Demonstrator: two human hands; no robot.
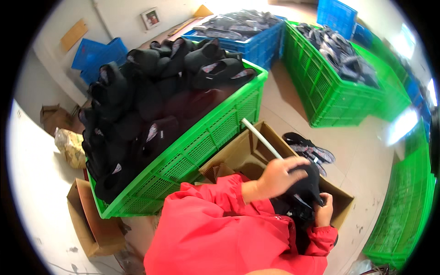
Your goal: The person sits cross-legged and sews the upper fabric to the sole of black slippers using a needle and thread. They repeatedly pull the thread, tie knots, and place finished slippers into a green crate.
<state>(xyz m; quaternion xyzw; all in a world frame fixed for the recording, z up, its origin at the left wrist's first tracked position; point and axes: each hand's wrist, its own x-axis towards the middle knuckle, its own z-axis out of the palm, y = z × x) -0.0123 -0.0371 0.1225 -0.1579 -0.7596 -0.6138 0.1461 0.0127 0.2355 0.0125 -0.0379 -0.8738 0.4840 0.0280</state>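
A black shoe (306, 185) is in front of my body, over an open cardboard box (340, 198). My right hand (324, 211) is closed on the shoe's near right end. Slightly blurred, my left hand (278, 178) reaches across the shoe's left side with fingers stretched out and apart; whether they touch it I cannot tell. A white rod (262, 136) slants up out of the box beside my left hand. More black material lies below the shoe, partly hidden by my red sleeves.
Heaped black shoes (151, 98) fill a green crate (197, 158) to my left. Several dark shoes (309, 149) lie on the floor beyond the box. A blue crate (263, 46) and another green crate (339, 98) hold more. A cardboard carton (94, 220) stands at lower left.
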